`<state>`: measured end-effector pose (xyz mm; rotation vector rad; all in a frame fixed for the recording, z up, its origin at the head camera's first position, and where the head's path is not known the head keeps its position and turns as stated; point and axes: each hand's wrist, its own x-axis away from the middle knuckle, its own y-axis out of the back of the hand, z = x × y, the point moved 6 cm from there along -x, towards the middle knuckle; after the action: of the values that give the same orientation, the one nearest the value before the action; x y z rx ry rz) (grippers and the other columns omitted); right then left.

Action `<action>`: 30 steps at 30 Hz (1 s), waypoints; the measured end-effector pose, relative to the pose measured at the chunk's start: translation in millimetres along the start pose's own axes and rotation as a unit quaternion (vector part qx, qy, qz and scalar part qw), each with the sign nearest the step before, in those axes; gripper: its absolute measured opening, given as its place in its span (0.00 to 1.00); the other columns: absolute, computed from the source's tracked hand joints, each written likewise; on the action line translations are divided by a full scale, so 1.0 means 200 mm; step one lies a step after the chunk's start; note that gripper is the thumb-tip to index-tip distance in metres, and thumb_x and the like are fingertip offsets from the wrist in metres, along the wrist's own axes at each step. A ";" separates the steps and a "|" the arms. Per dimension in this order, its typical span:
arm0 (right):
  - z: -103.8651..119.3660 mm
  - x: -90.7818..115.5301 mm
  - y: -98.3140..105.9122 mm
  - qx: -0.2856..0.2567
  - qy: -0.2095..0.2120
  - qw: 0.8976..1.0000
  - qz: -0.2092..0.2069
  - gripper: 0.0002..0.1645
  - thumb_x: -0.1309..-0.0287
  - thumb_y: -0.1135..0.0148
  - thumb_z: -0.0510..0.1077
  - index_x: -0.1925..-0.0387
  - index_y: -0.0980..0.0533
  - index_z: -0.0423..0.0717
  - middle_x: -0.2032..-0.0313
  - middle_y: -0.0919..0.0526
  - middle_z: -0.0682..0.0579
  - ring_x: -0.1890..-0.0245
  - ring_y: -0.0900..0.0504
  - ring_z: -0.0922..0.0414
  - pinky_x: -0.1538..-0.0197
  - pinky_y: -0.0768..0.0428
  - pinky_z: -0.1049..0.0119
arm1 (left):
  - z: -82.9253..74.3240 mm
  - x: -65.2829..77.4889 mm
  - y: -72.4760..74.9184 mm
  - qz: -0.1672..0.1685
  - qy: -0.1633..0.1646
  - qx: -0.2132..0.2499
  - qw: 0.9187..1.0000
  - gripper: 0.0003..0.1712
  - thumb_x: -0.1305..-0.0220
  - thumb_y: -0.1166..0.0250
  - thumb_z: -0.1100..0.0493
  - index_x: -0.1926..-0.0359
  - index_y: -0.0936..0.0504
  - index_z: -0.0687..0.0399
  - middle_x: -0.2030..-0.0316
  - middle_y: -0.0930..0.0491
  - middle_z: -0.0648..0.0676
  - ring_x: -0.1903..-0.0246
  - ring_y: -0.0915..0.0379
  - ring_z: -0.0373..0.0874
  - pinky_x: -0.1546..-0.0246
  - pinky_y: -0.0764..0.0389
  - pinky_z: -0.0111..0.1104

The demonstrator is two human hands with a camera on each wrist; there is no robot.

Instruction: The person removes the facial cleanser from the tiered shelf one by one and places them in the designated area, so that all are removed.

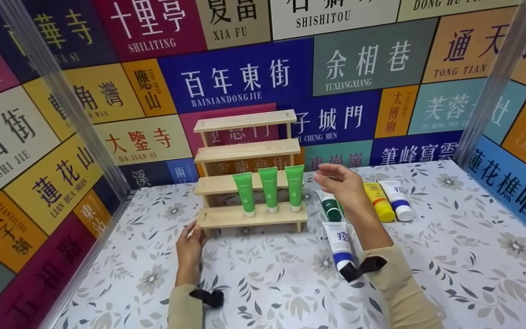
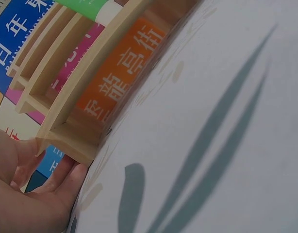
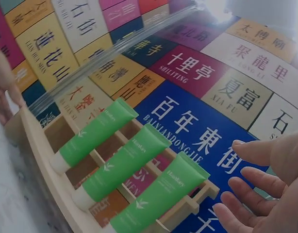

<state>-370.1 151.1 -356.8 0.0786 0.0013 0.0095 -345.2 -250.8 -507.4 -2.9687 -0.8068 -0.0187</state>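
A wooden tiered rack (image 1: 244, 148) stands on the table, its steps rising to the back. Three green squeeze tubes (image 1: 269, 188) are upright on its lowest step, white caps down. My left hand (image 1: 190, 249) holds the left end of that step; in the left wrist view the thumb and fingers of the left hand (image 2: 40, 187) lie around the wooden corner. Just right of the rightmost green tube, my right hand (image 1: 343, 187) hovers with relaxed fingers and nothing in them. The right wrist view shows this hand (image 3: 265, 194) apart from the tubes.
Beside the rack, under the right forearm, lie a white tube with a dark green cap (image 1: 332, 210) and a white-and-blue tube (image 1: 339, 246). Further right are a yellow tube (image 1: 379, 201) and another white-and-blue tube (image 1: 397, 201). A wall of coloured sign panels (image 1: 244, 75) stands behind.
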 end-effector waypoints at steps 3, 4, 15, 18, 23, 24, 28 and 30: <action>-0.01 -0.03 -0.03 -0.016 -0.004 1.000 -0.009 0.30 0.35 0.33 0.50 0.34 0.28 0.49 0.37 0.24 0.48 0.38 0.24 0.53 0.31 0.25 0.59 | 0.00 0.00 0.00 0.001 0.004 -0.009 1.000 0.23 0.23 0.45 0.57 0.34 0.26 0.64 0.45 0.19 0.70 0.47 0.18 0.55 0.51 0.15 0.32; -0.02 -0.04 -0.04 -0.021 -0.002 1.000 -0.013 0.31 0.36 0.33 0.50 0.34 0.28 0.49 0.37 0.24 0.47 0.38 0.23 0.52 0.31 0.25 0.59 | 0.01 0.00 0.00 0.000 0.005 -0.010 1.000 0.23 0.24 0.45 0.57 0.34 0.26 0.64 0.45 0.19 0.70 0.47 0.18 0.55 0.52 0.15 0.31; -0.14 -0.17 -0.13 -0.062 0.068 0.996 -0.011 0.33 0.38 0.30 0.46 0.34 0.29 0.43 0.35 0.26 0.41 0.35 0.27 0.50 0.32 0.26 0.57 | 0.02 0.00 -0.02 0.007 0.032 -0.018 0.999 0.23 0.21 0.49 0.56 0.31 0.29 0.59 0.41 0.21 0.69 0.42 0.22 0.55 0.42 0.18 0.37; -0.17 -0.20 -0.14 -0.072 0.082 0.994 -0.010 0.32 0.38 0.30 0.43 0.35 0.29 0.41 0.36 0.25 0.39 0.35 0.27 0.49 0.32 0.26 0.57 | 0.02 0.00 -0.02 0.013 0.034 -0.014 0.999 0.23 0.21 0.49 0.56 0.31 0.29 0.59 0.40 0.22 0.69 0.40 0.23 0.56 0.38 0.20 0.40; -0.21 -0.22 -0.16 -0.057 0.087 0.995 -0.007 0.33 0.40 0.29 0.42 0.35 0.29 0.41 0.36 0.24 0.40 0.35 0.26 0.47 0.34 0.23 0.58 | 0.02 -0.01 -0.01 0.001 0.028 -0.007 1.000 0.23 0.22 0.48 0.57 0.32 0.28 0.61 0.42 0.21 0.70 0.42 0.22 0.56 0.41 0.19 0.39; -0.21 -0.22 -0.17 -0.051 0.086 0.995 -0.010 0.33 0.40 0.29 0.42 0.35 0.28 0.41 0.37 0.24 0.40 0.35 0.26 0.47 0.35 0.23 0.59 | 0.02 -0.01 -0.01 0.002 0.028 -0.009 1.000 0.23 0.22 0.48 0.57 0.32 0.28 0.61 0.42 0.21 0.70 0.42 0.21 0.56 0.41 0.18 0.39; -0.24 -0.23 -0.18 -0.026 0.080 0.996 -0.009 0.32 0.42 0.28 0.43 0.37 0.27 0.42 0.38 0.22 0.41 0.37 0.24 0.47 0.41 0.20 0.65 | 0.02 -0.01 0.00 0.001 0.028 -0.019 0.999 0.23 0.22 0.46 0.56 0.33 0.27 0.60 0.44 0.19 0.68 0.46 0.20 0.53 0.45 0.17 0.36; -0.25 -0.24 -0.19 -0.019 0.078 0.997 -0.003 0.32 0.41 0.28 0.43 0.37 0.27 0.42 0.39 0.22 0.41 0.38 0.23 0.48 0.43 0.19 0.67 | 0.02 -0.02 0.00 -0.002 0.027 -0.021 0.999 0.23 0.23 0.46 0.56 0.33 0.27 0.60 0.45 0.18 0.68 0.48 0.19 0.51 0.47 0.16 0.34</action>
<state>-417.2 116.5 -408.9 0.0405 0.1582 0.0097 -347.8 -252.5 -512.1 -2.9915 -0.8143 -0.1179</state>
